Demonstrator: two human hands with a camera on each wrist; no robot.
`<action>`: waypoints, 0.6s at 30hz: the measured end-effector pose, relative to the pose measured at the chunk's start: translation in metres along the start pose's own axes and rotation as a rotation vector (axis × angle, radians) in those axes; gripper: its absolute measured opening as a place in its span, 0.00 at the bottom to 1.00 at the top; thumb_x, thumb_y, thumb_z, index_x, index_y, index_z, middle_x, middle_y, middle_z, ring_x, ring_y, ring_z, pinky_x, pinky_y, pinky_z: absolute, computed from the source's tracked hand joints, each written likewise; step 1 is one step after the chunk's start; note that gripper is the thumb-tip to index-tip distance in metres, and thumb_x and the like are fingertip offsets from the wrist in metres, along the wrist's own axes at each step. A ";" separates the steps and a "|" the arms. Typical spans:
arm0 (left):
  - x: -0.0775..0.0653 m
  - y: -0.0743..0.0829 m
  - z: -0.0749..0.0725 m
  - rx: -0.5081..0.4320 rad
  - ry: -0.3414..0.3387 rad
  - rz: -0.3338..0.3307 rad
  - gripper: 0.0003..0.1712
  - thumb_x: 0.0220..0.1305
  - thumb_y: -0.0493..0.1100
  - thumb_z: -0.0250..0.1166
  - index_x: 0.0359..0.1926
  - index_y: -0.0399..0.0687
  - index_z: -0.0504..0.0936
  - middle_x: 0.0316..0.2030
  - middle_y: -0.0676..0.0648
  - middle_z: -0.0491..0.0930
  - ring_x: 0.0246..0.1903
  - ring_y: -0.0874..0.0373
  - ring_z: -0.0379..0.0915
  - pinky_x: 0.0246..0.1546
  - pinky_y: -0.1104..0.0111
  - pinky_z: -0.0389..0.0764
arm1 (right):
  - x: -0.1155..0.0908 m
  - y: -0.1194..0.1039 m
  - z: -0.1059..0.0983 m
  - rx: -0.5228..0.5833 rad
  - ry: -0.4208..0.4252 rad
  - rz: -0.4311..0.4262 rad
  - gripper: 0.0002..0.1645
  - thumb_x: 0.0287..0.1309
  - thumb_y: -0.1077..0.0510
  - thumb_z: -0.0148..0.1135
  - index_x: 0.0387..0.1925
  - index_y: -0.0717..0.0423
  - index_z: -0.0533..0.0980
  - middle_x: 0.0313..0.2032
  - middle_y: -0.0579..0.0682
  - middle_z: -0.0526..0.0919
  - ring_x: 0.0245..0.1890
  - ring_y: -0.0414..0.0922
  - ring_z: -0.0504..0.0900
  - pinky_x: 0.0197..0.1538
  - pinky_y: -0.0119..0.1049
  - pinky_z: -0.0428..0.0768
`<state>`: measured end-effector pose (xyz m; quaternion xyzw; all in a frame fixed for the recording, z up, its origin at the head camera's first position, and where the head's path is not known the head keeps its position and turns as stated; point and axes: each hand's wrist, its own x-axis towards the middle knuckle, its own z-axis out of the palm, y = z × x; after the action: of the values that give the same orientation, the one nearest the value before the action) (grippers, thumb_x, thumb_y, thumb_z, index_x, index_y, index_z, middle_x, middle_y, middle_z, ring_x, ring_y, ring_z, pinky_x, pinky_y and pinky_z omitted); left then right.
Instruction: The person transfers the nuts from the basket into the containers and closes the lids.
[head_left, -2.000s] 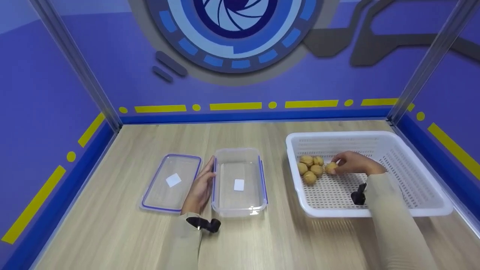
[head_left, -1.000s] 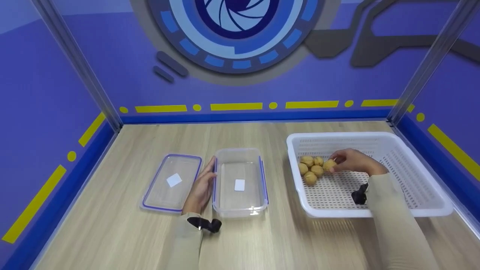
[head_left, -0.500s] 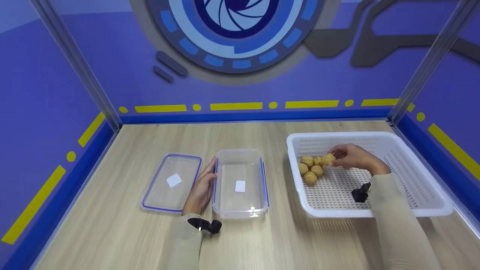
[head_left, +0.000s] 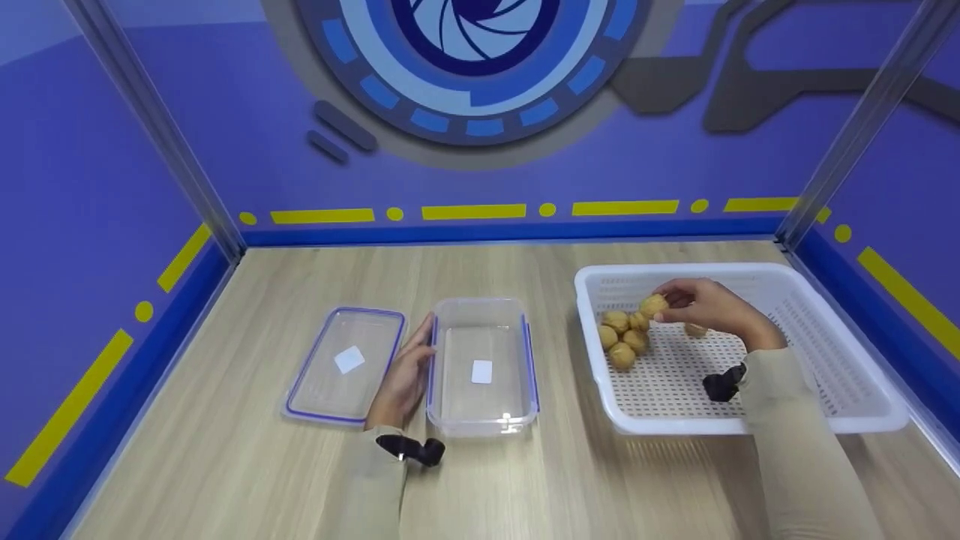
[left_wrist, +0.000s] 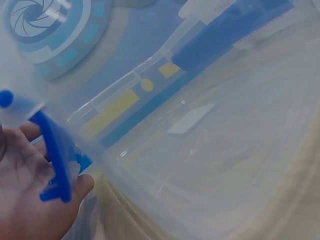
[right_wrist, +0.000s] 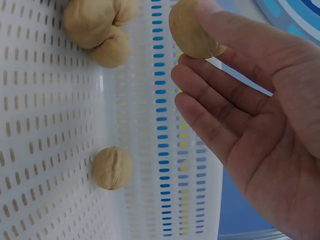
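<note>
With thumb and fingertips, my right hand [head_left: 709,306] pinches a walnut [head_left: 652,305], held above the other walnuts [head_left: 622,356] in the left part of the white basket [head_left: 679,427]. One more walnut [right_wrist: 112,168] lies apart by the basket wall in the right wrist view; the head view shows it partly behind my hand. My left hand [head_left: 403,382] lies along the left side of a clear plastic food container [head_left: 480,409], fingers extended, beside its blue-edged flap [left_wrist: 54,155]. No walnut is inside the container; a white label shows on it.
A clear lid [head_left: 343,365] with a blue seal lies flat on the wooden table [head_left: 480,487], left of my left hand. Patterned blue panels [head_left: 480,180] enclose the table at the back and both sides. The basket's raised rim surrounds my right hand's work area.
My right hand has lifted the pinched walnut up and slightly left, off the basket floor. Another walnut has come into sight beneath the hand. The left hand stays beside the container.
</note>
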<state>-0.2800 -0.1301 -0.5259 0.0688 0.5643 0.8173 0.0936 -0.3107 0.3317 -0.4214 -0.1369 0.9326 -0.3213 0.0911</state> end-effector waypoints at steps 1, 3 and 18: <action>0.000 0.000 0.000 0.000 0.002 -0.001 0.39 0.63 0.28 0.42 0.74 0.40 0.45 0.76 0.44 0.35 0.75 0.50 0.24 0.76 0.60 0.31 | 0.000 -0.002 0.000 0.003 0.005 -0.008 0.31 0.54 0.47 0.68 0.54 0.62 0.75 0.46 0.58 0.83 0.47 0.50 0.81 0.51 0.43 0.79; 0.000 0.000 0.000 0.001 0.002 -0.003 0.39 0.62 0.28 0.42 0.74 0.40 0.44 0.76 0.44 0.35 0.75 0.50 0.24 0.76 0.60 0.31 | 0.000 -0.006 0.000 0.008 0.014 -0.022 0.31 0.55 0.47 0.68 0.54 0.62 0.75 0.46 0.58 0.83 0.47 0.50 0.81 0.50 0.40 0.80; 0.000 0.001 0.000 -0.010 0.012 -0.010 0.39 0.62 0.28 0.44 0.74 0.41 0.46 0.76 0.45 0.35 0.76 0.50 0.25 0.76 0.60 0.33 | 0.010 -0.051 0.003 0.036 0.067 -0.105 0.30 0.55 0.48 0.68 0.55 0.63 0.75 0.45 0.57 0.83 0.47 0.50 0.81 0.47 0.27 0.79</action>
<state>-0.2796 -0.1304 -0.5248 0.0605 0.5609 0.8202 0.0947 -0.3090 0.2887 -0.3925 -0.1733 0.9208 -0.3466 0.0455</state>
